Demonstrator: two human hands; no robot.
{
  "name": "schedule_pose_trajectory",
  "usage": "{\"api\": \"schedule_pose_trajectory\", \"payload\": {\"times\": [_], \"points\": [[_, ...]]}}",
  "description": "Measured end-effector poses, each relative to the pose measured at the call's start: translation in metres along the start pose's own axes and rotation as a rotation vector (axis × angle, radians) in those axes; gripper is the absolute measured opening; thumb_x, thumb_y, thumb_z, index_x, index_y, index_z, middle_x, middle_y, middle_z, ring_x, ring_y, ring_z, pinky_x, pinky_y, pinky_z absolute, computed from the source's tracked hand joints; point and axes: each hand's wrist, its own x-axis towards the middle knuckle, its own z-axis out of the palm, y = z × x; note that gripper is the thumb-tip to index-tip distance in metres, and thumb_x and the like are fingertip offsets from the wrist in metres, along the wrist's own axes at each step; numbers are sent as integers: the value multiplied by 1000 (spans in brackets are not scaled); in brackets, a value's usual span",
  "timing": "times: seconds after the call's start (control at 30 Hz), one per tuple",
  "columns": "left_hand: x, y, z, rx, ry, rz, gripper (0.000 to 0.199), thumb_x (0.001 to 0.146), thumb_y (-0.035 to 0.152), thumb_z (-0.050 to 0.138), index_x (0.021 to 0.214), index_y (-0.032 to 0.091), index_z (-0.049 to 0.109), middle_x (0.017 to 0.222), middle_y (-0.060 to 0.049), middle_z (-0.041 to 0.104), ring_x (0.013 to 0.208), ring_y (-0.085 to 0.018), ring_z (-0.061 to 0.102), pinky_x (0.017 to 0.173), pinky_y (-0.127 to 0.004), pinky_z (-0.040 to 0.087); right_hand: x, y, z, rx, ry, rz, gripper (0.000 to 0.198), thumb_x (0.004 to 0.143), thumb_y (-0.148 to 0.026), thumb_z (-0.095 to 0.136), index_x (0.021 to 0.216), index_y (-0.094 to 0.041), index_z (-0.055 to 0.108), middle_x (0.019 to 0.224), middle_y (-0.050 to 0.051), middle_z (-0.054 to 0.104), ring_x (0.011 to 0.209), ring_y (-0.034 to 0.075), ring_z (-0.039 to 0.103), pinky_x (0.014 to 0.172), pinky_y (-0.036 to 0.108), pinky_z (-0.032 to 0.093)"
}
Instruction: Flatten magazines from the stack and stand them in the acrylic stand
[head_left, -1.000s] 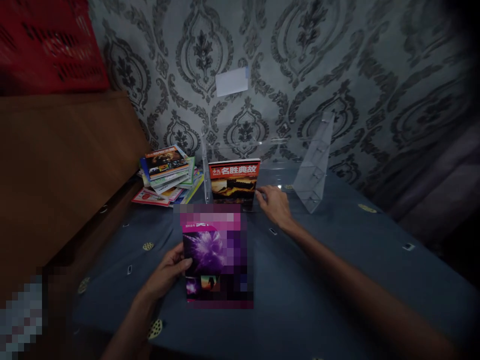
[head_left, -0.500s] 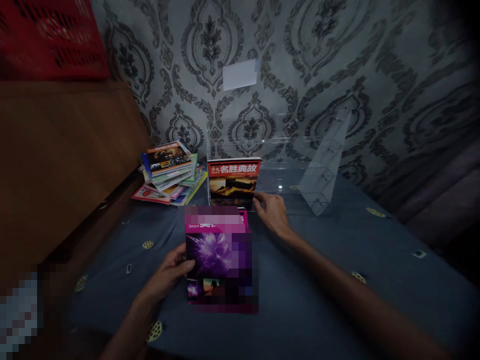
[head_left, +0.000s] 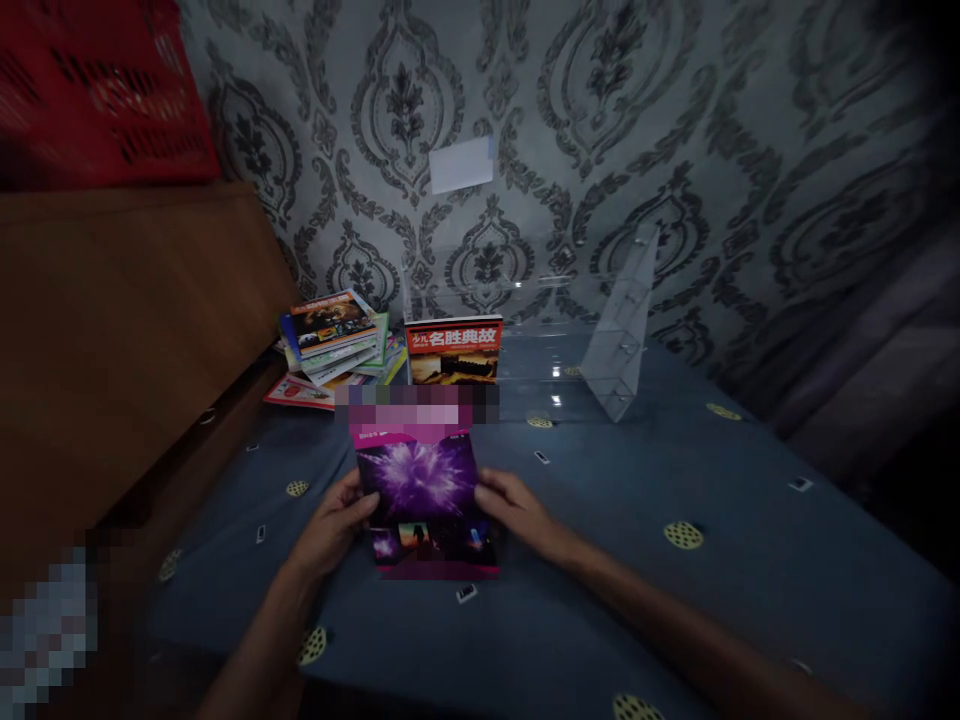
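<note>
A purple book point(head_left: 424, 480) with a bright burst on its cover is held up in front of me, its upper edge blurred by pixelation. My left hand point(head_left: 335, 520) grips its left edge, thumb on the cover. On the opposite edge, my right hand point(head_left: 517, 508) is closed with the thumb at the cover and the fingers partly hidden behind. Beyond it, a book with an orange-red title band point(head_left: 454, 350) stands in the left end of a clear acrylic rack point(head_left: 616, 345). The purple book covers the lower part of that standing book.
A loose pile of books point(head_left: 337, 345) lies left of the rack. A brown wooden cabinet point(head_left: 135, 330) with a red plastic basket point(head_left: 105, 100) on it flanks the left side. Blue patterned cloth point(head_left: 600, 600) covers the surface; patterned wallpaper rises behind.
My right hand has left the standing book and come back to the purple book's right edge. The purple book is now held by both hands. The view has shifted slightly.
</note>
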Motion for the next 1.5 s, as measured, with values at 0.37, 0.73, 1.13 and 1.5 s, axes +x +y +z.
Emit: {"api": "schedule_pose_trajectory", "payload": {"times": [0.37, 0.73, 1.13, 1.5], "points": [[13, 1, 1, 43, -77, 51, 47, 71, 41, 87, 110, 17, 76, 95, -8, 77, 81, -21, 70, 76, -28, 50, -10, 23, -12, -103, -172, 37, 33, 76, -50, 76, 75, -18, 66, 70, -3, 59, 67, 15, 55, 63, 26, 47], [18, 20, -13, 317, -125, 25, 28, 73, 29, 85, 97, 17, 80, 81, -5, 74, 69, -17, 63, 64, -24, 48, -6, 22, -19, -107, -177, -34, 31, 80, -44, 73, 92, -16, 70, 82, 0, 67, 78, 18, 61, 72, 29, 51], [78, 37, -9, 319, -130, 42, 34, 65, 32, 89, 92, 14, 78, 83, -6, 73, 64, -16, 65, 59, -26, 55, 27, 12, -34, -90, 69, -214, 37, 90, -47, 62, 114, -19, 68, 100, 5, 68, 82, 18, 60, 68, 28, 49], [124, 44, 15, 389, -117, 400, 39, 76, 51, 78, 92, 16, 72, 81, -1, 65, 58, -11, 56, 49, -23, 50, 50, -1, -76, -248, 254, -322, 28, 88, -46, 65, 96, -19, 67, 84, 2, 64, 75, 18, 58, 65, 30, 48]]}}
